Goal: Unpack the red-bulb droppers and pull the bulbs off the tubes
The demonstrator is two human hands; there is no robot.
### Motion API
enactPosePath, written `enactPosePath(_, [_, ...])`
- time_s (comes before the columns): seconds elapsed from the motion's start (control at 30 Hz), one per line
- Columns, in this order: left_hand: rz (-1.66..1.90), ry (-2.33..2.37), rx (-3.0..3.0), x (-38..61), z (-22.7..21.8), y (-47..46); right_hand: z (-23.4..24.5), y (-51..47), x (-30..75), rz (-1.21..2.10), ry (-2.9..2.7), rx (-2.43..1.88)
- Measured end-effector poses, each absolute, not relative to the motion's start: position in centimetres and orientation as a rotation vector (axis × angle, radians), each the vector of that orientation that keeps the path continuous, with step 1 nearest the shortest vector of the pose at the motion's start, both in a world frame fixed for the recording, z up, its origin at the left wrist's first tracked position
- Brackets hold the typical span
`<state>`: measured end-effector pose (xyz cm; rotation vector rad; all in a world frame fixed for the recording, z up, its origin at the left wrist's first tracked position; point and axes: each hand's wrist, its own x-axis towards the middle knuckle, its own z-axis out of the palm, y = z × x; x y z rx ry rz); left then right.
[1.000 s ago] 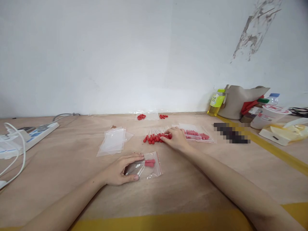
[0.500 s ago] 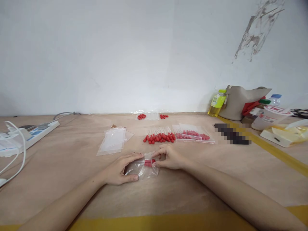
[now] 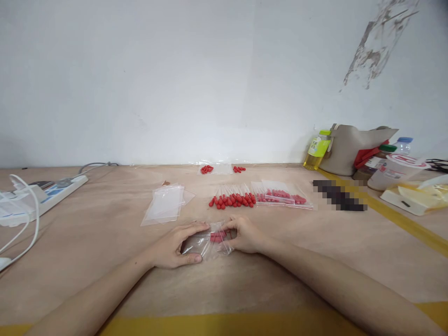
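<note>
A white power strip (image 3: 59, 196) lies at the left end of a brown counter (image 3: 210, 291), well apart from a stack of flat clear bags (image 3: 163, 207). Nearer the camera, a person's left hand (image 3: 171, 246) spreads its fingers wide over the left end of a zip bag (image 3: 206, 250) on the counter, red bulbs (image 3: 217, 237) showing inside. Beyond it lies a row of red-bulbed droppers (image 3: 233, 200). The right hand (image 3: 247, 233) curls its fingers narrowly at the bag's right end; whether they grip a dropper cannot be told. Farther right are filled bags (image 3: 283, 198) and a yellow-green bottle (image 3: 318, 149).
</note>
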<state>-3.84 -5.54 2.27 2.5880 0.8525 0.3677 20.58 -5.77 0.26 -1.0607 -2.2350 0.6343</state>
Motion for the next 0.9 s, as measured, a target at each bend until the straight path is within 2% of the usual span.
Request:
enactPosePath(0.1, [0.373,0.858,2.570,-3.8,2.3,-5.5,0.1,-5.9,20.2,0.649,-2.164,-1.096])
enactPosePath(0.4, [0.372,0.824,2.567,-3.8,2.2,-5.6,0.7,-6.1,21.4,1.069,-2.020,-1.066])
enactPosePath(0.6, [0.379,0.828,2.570,-3.9,2.2,-5.5,2.0,-4.3,24.2,1.604,-1.711,-0.882])
enactPosePath(0.77, [0.387,0.805,2.562,-3.9,2.1,-5.6,4.3,-2.2,28.1,1.539,-1.489,-0.968])
enactPosePath(0.9, [0.579,1.090,2.438,-3.6,1.6,-5.1,5.8,-1.4,29.8,1.369,-1.271,-0.976])
